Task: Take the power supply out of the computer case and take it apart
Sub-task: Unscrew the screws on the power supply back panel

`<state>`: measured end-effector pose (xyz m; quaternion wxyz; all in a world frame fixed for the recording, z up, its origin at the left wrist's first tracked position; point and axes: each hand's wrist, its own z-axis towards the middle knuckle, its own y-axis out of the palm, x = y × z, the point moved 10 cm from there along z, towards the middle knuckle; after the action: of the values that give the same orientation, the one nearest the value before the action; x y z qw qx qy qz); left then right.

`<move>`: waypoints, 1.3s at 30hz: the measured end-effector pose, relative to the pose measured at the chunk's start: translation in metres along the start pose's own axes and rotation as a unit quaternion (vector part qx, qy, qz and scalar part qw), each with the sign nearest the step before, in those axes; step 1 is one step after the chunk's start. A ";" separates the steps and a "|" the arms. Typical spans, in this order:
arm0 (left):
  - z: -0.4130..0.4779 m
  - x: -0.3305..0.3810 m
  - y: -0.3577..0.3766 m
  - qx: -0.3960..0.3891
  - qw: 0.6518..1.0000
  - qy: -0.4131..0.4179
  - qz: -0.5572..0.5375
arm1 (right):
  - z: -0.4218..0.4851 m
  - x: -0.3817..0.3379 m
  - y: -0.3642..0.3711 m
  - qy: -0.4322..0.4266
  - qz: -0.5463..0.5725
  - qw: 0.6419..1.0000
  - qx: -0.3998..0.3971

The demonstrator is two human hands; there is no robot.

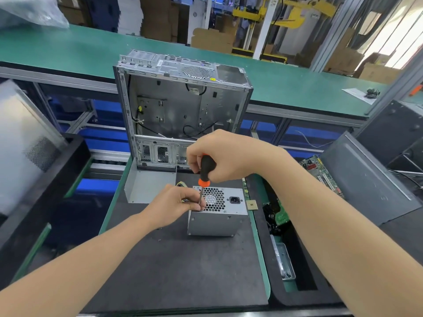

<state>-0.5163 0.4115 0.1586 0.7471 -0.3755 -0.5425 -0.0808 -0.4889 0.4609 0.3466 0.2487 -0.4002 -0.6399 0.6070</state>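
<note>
Grey metal power supply box (217,223) sat on the dark counter (183,266), just in front of the open silver computer case (180,106). It looked heavy and hard, best held by its flat sides. Your right hand (226,156) kept a closed grip round the black and orange screwdriver (207,167); your left hand (171,204) pinched its thin shaft.

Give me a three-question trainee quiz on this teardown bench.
1. True or false: the power supply sits inside the computer case.
2. Which hand grips the screwdriver handle? A left hand, B right hand, C neither.
3. Fill in: the left hand's fingers steady the screwdriver's ___.
Key: 1 false, the power supply stands on the mat outside the computer case; 2 B; 3 shaft.
</note>
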 end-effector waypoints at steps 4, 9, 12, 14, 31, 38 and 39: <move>0.000 0.000 0.002 0.018 1.000 -0.008 -0.001 | -0.006 0.016 -0.008 0.166 -0.142 0.968 0.126; -0.001 0.005 0.001 0.009 0.999 0.009 0.035 | -0.009 0.023 -0.006 0.247 -0.161 0.944 0.149; -0.002 0.006 -0.001 -0.002 0.999 0.008 0.034 | -0.002 0.011 -0.002 0.148 -0.100 0.975 0.131; -0.002 0.007 -0.001 -0.004 0.999 0.011 0.035 | 0.000 0.003 0.001 0.085 -0.060 0.989 0.104; -0.004 0.012 -0.003 0.038 0.998 0.004 0.043 | -0.025 0.020 -0.010 0.299 -0.168 0.913 0.221; -0.003 0.010 -0.002 0.005 0.999 0.013 0.034 | -0.005 0.014 -0.003 0.171 -0.039 0.965 0.195; -0.003 0.010 -0.003 0.005 0.999 0.014 0.031 | -0.003 0.011 -0.001 0.132 0.008 0.976 0.171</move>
<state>-0.5117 0.4105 0.1679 0.7586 -0.3872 -0.5205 -0.0602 -0.4933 0.4716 0.3462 0.3911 -0.4331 -0.4849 0.6515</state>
